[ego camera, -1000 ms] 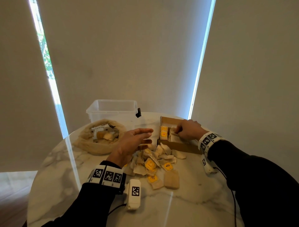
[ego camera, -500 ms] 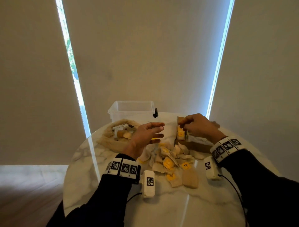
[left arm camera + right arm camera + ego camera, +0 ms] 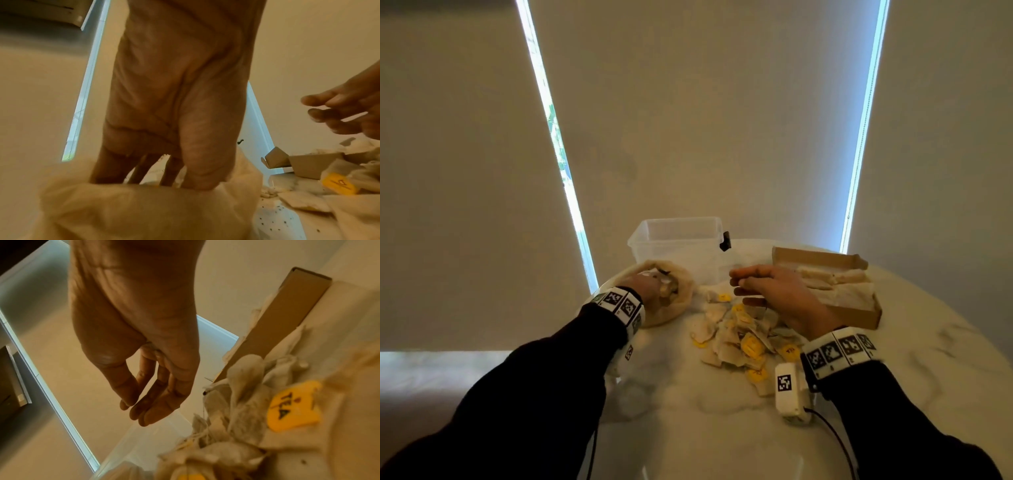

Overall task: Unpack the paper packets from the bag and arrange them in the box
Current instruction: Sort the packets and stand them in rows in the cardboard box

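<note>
A cream cloth bag [image 3: 674, 311] lies at the table's left. My left hand [image 3: 654, 286] reaches into its mouth. In the left wrist view the fingers [image 3: 141, 168] point down into the bag [image 3: 144, 211], the thumb lies on its edge, and the fingertips are hidden. A pile of paper packets [image 3: 743, 342] with yellow tags lies mid-table. My right hand [image 3: 739, 284] hovers above it, fingers relaxed and empty [image 3: 141, 405]. The cardboard box [image 3: 859, 317] at the right holds rows of packets [image 3: 839, 287]. Its side wall [image 3: 287, 318] rises beside loose packets [image 3: 244, 402].
A clear plastic container [image 3: 674, 236] stands at the back of the round marble table [image 3: 722, 428], behind the bag. A white wrist device [image 3: 789, 390] with a cable hangs under my right wrist. Blinds cover the windows behind.
My left hand has moved left from above the pile into the bag. My right hand has left the box and come left over the pile. The head view has shifted.
</note>
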A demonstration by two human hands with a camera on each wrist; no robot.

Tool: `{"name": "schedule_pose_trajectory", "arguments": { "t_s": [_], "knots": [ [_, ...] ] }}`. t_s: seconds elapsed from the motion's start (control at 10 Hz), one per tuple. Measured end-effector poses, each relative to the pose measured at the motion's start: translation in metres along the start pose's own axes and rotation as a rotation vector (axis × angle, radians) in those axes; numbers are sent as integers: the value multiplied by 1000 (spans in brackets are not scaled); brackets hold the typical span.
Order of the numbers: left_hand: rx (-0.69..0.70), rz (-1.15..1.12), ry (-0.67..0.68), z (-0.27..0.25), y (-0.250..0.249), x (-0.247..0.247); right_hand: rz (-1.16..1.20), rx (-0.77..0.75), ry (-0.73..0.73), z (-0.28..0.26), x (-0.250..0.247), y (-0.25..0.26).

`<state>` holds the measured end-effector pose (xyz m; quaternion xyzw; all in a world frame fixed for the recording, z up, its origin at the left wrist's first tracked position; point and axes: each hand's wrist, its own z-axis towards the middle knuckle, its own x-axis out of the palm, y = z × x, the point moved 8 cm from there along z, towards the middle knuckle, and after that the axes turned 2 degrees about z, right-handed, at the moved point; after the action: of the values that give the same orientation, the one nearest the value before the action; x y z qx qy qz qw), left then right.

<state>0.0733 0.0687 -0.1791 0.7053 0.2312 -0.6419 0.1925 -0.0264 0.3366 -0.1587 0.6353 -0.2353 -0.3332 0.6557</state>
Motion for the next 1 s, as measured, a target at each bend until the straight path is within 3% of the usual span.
{"name": "schedule_pose_trajectory", "arguments": {
  "t_s": [0.2,0.3,0.6,0.7,1.0],
  "knots": [
    [-53,26,-58,23,15,8,15,15,7,-2,-1,-5],
    [-2,29,-54,8,3,2,23,20,18,-3,2,-6],
    [58,40,29,0,-32,-7,32,20,14,-1,-2,-10],
    [58,142,42,-1,-34,-11,43,27,7,-1,-5,-11],
    [97,184,-94,2,-42,-12,34,35,0,-1,-6,-13]
  ]
}}
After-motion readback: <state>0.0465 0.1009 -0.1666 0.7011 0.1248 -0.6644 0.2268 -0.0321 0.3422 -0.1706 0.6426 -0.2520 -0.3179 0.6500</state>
